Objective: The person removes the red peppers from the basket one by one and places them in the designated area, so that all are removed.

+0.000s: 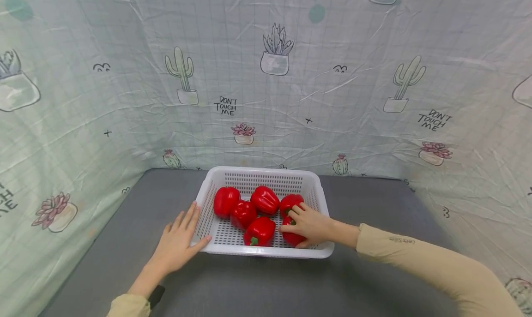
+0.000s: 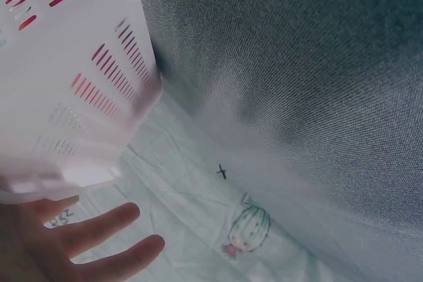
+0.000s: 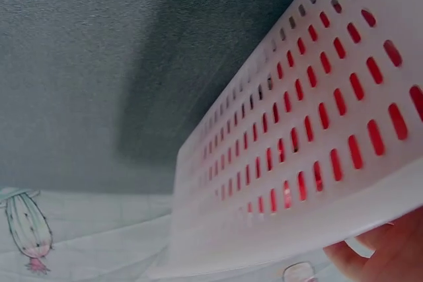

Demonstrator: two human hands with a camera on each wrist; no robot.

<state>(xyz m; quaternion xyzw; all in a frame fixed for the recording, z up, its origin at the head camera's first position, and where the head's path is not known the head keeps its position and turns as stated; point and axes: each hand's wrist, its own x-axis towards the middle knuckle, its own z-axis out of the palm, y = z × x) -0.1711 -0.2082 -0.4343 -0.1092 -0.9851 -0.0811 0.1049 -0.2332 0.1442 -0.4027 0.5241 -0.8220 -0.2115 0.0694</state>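
A white slotted plastic basket (image 1: 266, 170) holds several glossy red bell peppers, among them one with a green stem (image 1: 259, 231) at the front. My right hand (image 1: 313, 225) reaches over the basket's right side, fingers and thumb spread around the front-right bell pepper (image 1: 292, 238). Just behind it, another bell pepper (image 1: 291, 200) lies close to those fingers. At the left end, my left hand (image 1: 176, 244) rests against the rim with fingers extended. In the left wrist view, fingers (image 2: 125, 255) show beside the basket wall (image 2: 59, 117). The right wrist view hides most of the right hand (image 3: 393, 252) behind the basket.
The basket stands on a dark grey table (image 1: 232, 284), near its back edge. Behind and at both sides hangs a pale curtain (image 1: 232, 40) printed with potted cacti and lettering. Red shows through the basket's slots in both wrist views.
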